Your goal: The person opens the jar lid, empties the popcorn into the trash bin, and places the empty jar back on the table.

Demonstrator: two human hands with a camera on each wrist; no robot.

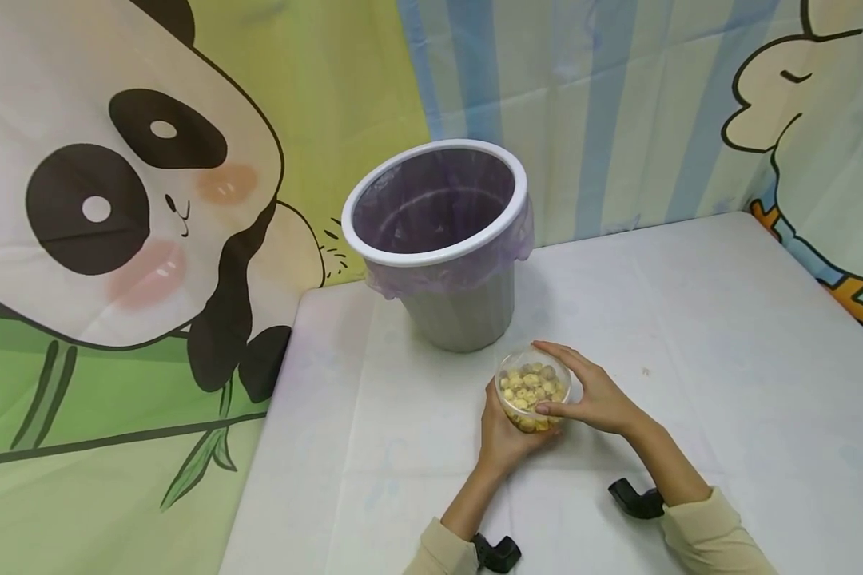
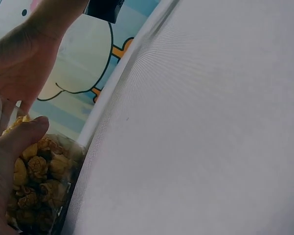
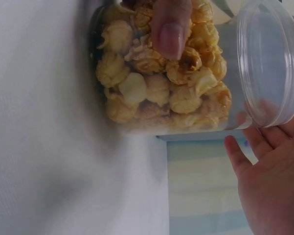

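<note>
A clear plastic jar [image 3: 137, 110] of caramel popcorn stands upright close over the white table, in front of a grey bin. My left hand [image 1: 502, 435] grips its body from the left and near side; in the left wrist view the thumb [image 2: 27, 134] lies across the jar's wall. At the jar's mouth is a round clear lid [image 3: 271, 63]. My right hand [image 1: 598, 397] spans this lid from the right, thumb at the near edge and fingers at the far edge. In the right wrist view, the right fingers [image 3: 264, 142] curve around the lid's rim.
The grey bin [image 1: 467, 315], with a white rim and a purple liner bag, stands just behind the jar. A printed cloth [image 1: 618, 120] with a panda and stripes hangs behind the table [image 1: 403, 503]. Black wrist mounts [image 1: 636, 501] sit by both sleeves.
</note>
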